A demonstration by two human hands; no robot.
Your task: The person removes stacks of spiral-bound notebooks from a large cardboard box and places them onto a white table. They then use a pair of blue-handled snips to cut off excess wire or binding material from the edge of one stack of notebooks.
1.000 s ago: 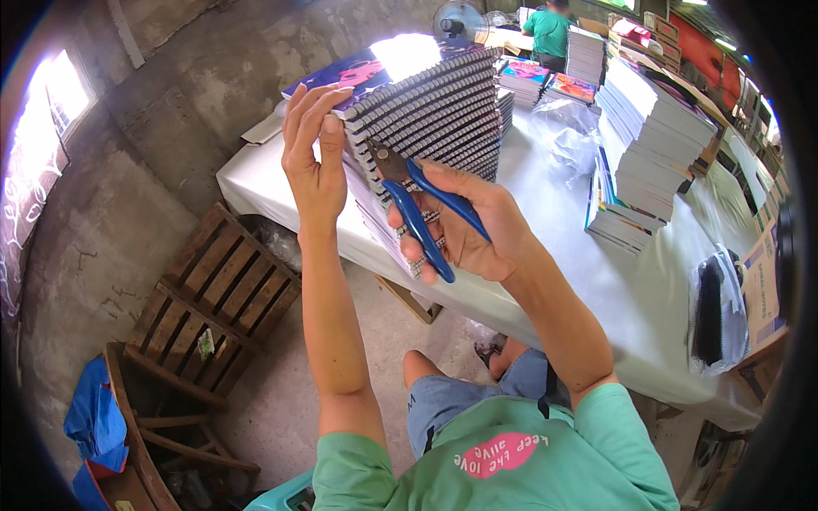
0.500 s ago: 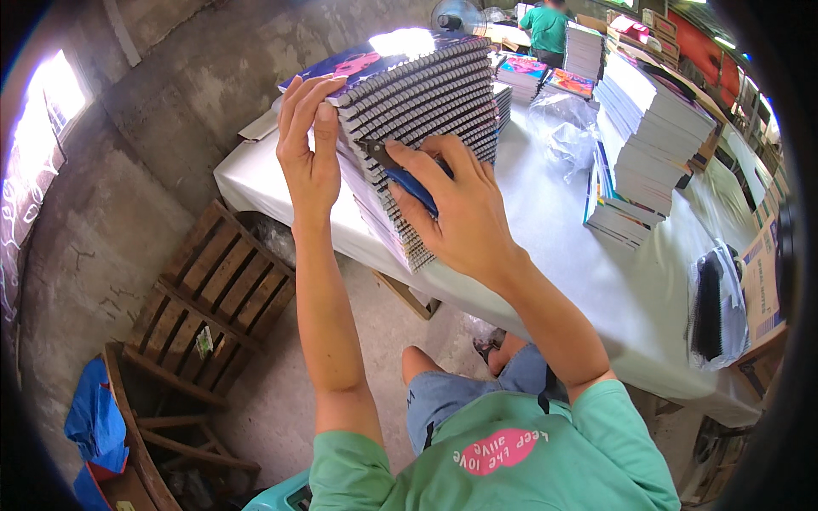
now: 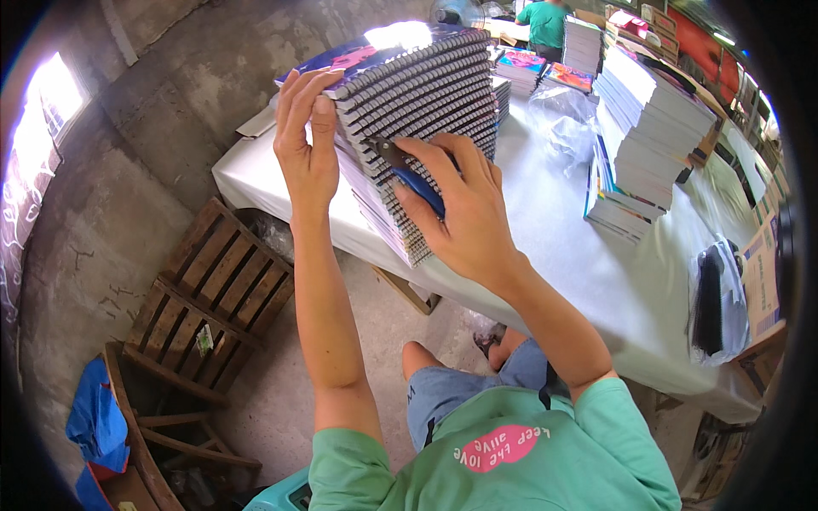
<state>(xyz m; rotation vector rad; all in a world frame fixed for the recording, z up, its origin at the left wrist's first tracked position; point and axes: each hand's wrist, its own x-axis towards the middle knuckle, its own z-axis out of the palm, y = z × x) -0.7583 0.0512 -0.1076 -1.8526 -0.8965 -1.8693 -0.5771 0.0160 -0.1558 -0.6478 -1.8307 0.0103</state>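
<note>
A tall stack of spiral-bound notebooks (image 3: 426, 89) stands on the table, its coil edges toward me and a purple-blue cover on top. My left hand (image 3: 308, 162) rests against the stack's left corner with its fingers stretched out. In my right hand (image 3: 470, 209) is a pair of pliers (image 3: 419, 186) with blue handles and dark jaws. The jaws are at the left ends of the coils, about halfway down the stack. Whether they grip a wire is too small to tell.
The table (image 3: 545, 255) has a pale cover. Tall book stacks (image 3: 643, 145), clear plastic (image 3: 562, 123) and a bag of black coils (image 3: 711, 307) lie to the right. A wooden slatted chair (image 3: 209, 315) stands left. A person in green (image 3: 545, 25) is at the far end.
The plier jaws and my right hand have shifted slightly along the coil ends. My left hand stays at the corner of the stack.
</note>
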